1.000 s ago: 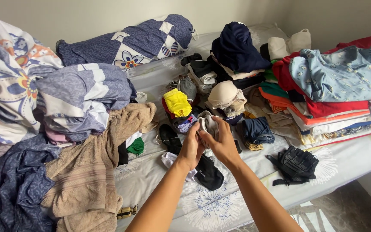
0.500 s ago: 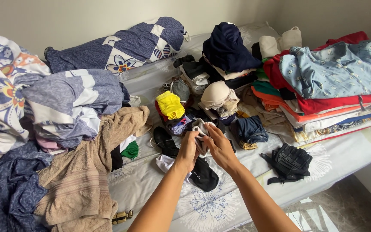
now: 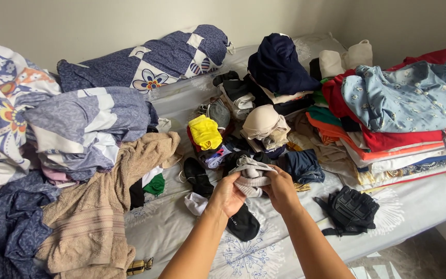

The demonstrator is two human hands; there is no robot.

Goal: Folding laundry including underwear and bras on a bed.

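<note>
**Hands now bunching a pale garment over the bed**

Garment [image 3: 251, 175], pale grey and ribbed, sits gathered between both hands above the near middle of the bed [image 3: 419, 201]; half a second ago it hung lower and narrower between the fingers, and a second ago it was only pinched at its top edge; it now spreads into a rounded, folded bundle. Left hand [image 3: 228, 195] is closed on the bundle's left underside; right hand [image 3: 281, 190] is closed on its right side, thumb on top; both hold it clear of the sheet. Judgement: the folding or rolling of this piece is well along, not finished, since no part of it has been set down. Directly beneath lie a black sock [image 3: 242, 225] and a white scrap [image 3: 196, 202]; a yellow piece [image 3: 205, 132] lies just beyond; a black glove [image 3: 354, 207] lies to the right; a folded stack [image 3: 403, 113] stands far right; a tan towel [image 3: 104, 206] lies left.
</note>
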